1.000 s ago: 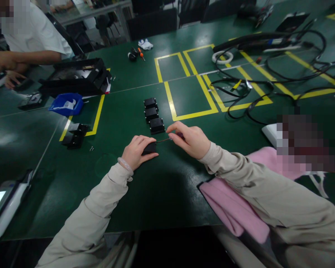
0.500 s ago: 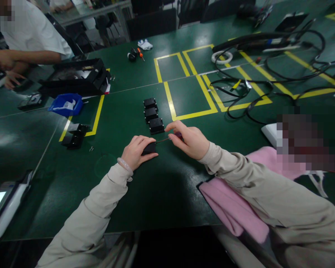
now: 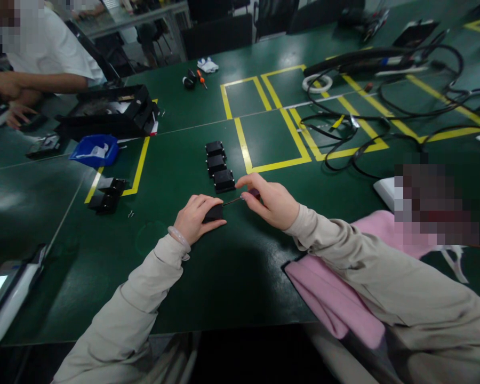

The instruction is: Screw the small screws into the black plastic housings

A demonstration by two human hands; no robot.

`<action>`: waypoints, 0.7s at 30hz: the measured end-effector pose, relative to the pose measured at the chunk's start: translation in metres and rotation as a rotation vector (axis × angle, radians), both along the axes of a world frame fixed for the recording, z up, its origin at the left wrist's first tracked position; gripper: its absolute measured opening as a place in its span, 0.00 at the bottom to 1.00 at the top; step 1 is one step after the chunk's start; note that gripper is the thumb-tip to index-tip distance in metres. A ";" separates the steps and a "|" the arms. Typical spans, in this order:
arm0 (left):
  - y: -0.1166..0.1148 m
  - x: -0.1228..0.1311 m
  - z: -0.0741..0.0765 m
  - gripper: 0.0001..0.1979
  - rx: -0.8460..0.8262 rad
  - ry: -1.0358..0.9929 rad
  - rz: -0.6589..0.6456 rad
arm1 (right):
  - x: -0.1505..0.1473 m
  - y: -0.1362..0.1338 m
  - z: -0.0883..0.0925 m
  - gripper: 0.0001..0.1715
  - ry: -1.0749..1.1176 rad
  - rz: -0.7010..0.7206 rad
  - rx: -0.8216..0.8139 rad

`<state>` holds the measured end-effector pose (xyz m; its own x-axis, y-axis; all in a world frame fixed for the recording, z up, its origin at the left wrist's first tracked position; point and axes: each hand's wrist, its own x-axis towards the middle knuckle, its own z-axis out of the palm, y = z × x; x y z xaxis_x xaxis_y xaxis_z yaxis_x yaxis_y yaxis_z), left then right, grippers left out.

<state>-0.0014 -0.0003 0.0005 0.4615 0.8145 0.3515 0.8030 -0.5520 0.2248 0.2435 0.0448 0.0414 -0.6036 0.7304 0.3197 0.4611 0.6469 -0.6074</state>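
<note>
Left hand (image 3: 194, 216) is gripping a small black box (image 3: 213, 214) on the table (image 3: 224, 277), fingers over the top, thumb along the near side. Right hand (image 3: 274, 202) is pinching a screwdriver (image 3: 232, 201) by its handle, shaft lying almost flat, tip meeting the box's right end. Tip seating is too small to tell.

For a good result, my read: the left hand should be bracing against the push, the shaft should be running square to that end — tilting risks slipping and scratching. Fingertips are sitting close to the tip, so steady pressure is mattering more than force.

Surface: green top, yellow tape (image 3: 280, 165) marking out boxes. Three black blocks (image 3: 224, 177) are standing in a row just beyond the hands; tiny metal bits (image 3: 130, 214), probably screws, are lying to the left. Blue tray (image 3: 114, 152) is sitting farther left, cables (image 3: 344, 152) are sprawling at right, pink cloth (image 3: 336, 298) is lying under the right forearm.

Room: a co-worker in a white shirt (image 3: 62, 50) is working across at far left — chairs (image 3: 220, 37) are lining the back.
</note>
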 end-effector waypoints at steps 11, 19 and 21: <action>0.000 0.000 0.001 0.21 -0.020 -0.001 -0.002 | 0.000 0.001 0.000 0.17 -0.033 -0.024 -0.014; 0.000 0.000 0.001 0.21 -0.041 -0.009 0.009 | 0.001 0.002 -0.002 0.17 0.019 -0.025 -0.026; 0.000 0.000 0.000 0.21 -0.037 -0.009 0.003 | 0.002 0.003 -0.002 0.16 0.018 -0.019 -0.025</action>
